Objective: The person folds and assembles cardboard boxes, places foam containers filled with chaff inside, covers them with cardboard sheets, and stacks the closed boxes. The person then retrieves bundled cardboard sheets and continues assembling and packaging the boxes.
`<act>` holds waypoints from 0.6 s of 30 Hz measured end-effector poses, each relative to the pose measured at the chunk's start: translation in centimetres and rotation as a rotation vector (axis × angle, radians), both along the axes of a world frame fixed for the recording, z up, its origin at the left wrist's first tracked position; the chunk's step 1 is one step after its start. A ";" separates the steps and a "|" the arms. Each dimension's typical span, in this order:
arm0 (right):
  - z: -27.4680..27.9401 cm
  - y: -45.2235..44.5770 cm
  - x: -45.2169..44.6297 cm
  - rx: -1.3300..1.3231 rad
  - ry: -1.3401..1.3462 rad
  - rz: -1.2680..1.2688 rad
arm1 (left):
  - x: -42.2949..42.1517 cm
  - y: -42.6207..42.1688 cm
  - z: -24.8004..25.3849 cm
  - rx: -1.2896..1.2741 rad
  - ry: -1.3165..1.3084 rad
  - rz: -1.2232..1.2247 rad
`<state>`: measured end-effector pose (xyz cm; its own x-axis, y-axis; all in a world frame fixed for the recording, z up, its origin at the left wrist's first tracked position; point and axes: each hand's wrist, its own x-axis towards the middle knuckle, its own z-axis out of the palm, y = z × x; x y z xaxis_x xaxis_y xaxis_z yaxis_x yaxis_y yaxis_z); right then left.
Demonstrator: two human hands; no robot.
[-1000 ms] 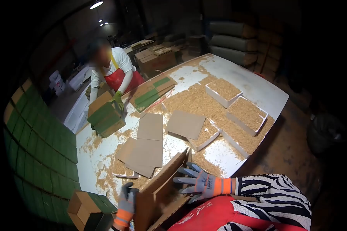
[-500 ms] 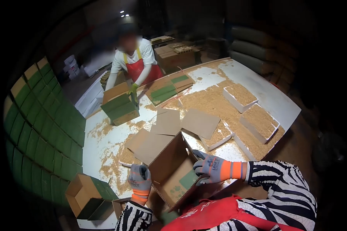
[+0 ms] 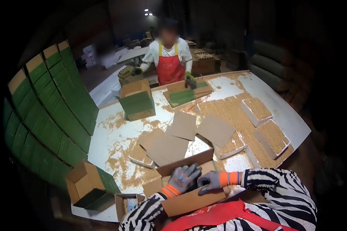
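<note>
An open cardboard box lies in front of me at the near edge of the table. My left hand, in a grey and orange glove, reaches over the box with its fingers stretched out. Beside it, my right hand is bent over the near wall of the box, with fingers closed on the cardboard. The box's far wall stands beyond both hands. Flat cardboard sheets lie just past it, near a white tray of shavings.
Across the white table, a co-worker in a red apron stands behind a green box. Stacked green boxes rise at the left. An open box sits at the near left. Shavings-filled trays lie at the right.
The box has turned and lowered in front of me. My left hand has moved from its left side over it. The co-worker has let go of the green box and straightened. The view has swung left.
</note>
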<state>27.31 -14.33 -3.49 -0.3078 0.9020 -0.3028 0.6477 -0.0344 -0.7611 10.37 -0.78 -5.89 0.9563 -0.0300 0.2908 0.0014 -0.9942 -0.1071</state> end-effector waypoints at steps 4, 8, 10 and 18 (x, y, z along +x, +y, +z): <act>1.3 0.4 0.3 0.769 -0.407 0.062 | 0.9 0.4 -0.7 0.003 -0.020 -0.127; 4.5 3.0 -0.1 0.712 -0.547 0.015 | 0.1 0.9 0.0 -0.284 0.252 -0.170; 4.8 1.5 -0.4 0.689 -0.509 -0.037 | -2.4 3.0 1.8 -0.854 0.467 -0.232; 0.2 -2.3 -1.2 0.542 0.147 -0.257 | -7.0 0.4 -5.3 -0.511 -0.216 1.049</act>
